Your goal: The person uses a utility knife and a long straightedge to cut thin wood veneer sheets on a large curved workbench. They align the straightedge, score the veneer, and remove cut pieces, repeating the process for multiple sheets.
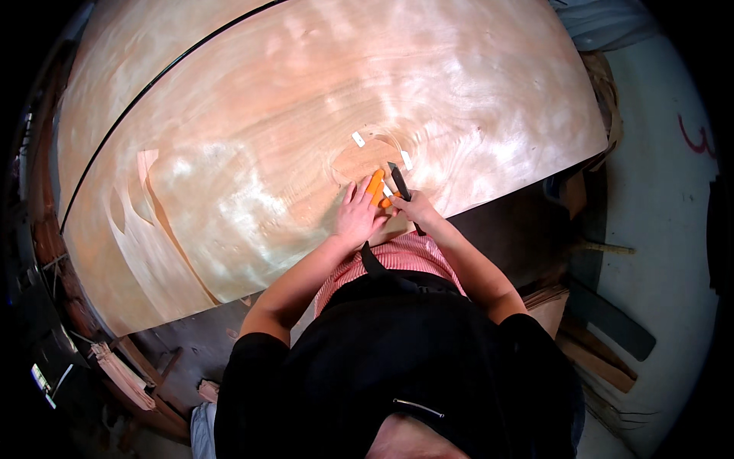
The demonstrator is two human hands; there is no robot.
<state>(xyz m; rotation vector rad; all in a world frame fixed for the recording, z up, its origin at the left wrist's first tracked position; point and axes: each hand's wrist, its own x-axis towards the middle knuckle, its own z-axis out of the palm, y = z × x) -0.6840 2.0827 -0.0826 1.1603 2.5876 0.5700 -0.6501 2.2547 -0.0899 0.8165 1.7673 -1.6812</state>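
Note:
My left hand point(358, 220) lies on a large wood veneer sheet point(252, 138), fingers stretched forward, with orange covers point(375, 182) on some fingertips. Close beside it, my right hand point(415, 210) grips a dark, narrow knife point(400, 182) whose tip points away from me. A small white strip point(387, 188) shows between the hands; what holds it, if anything, is hidden. Just beyond the fingers is an oval area of veneer point(363, 162) with a curved outline. Two white pieces, probably tape, lie around it: one piece point(358, 138) beyond and another point(406, 160) right of the knife tip.
Loose veneer strips point(153, 241) lie on the sheet's left part. A thin black cable point(164, 70) arches across the far left. The sheet's near edge runs close to my waist. More veneer pieces point(122, 375) are stacked low at left, and a pale panel point(661, 206) stands at right.

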